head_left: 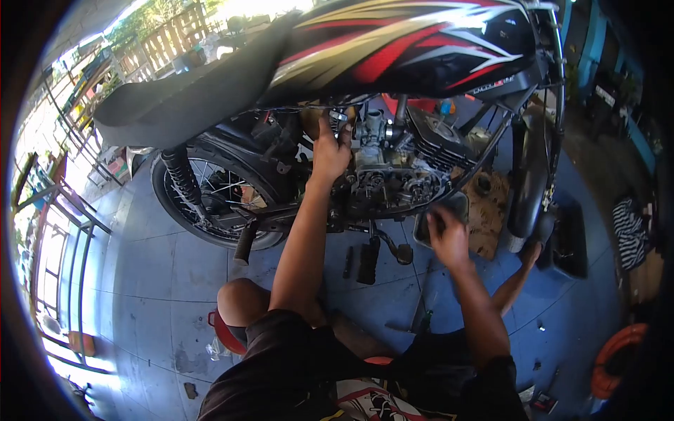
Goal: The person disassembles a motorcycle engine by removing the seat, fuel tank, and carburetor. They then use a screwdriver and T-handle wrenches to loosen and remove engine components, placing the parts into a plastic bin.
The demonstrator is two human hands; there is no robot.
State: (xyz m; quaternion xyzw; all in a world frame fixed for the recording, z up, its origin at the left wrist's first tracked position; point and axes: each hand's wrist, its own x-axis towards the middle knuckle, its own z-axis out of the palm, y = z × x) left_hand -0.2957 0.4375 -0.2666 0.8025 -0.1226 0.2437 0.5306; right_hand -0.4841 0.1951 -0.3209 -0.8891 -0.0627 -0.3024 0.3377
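Observation:
My left hand (330, 151) reaches under the motorcycle's seat, behind the carburetor (372, 126). Its thumb and fingers close around a small shiny metal part (338, 116), whose exact kind I cannot make out. Below and in front of the engine (379, 184), my right hand (449, 238) hangs in the air, fingers loosely bent and apart, with nothing visible in them. The engine's side is uncovered, so its inner parts show. Above it sits the black fuel tank (414, 49) with red, gold and white stripes.
Behind the right hand are a grey tray (423, 230) and brown cardboard (488, 217). The footpeg (367, 263) and pedal (403, 254) stick out toward me. A dark bin (570, 242) stands by the front wheel (528, 175). A tool (425, 321) lies on the tiled floor (168, 281).

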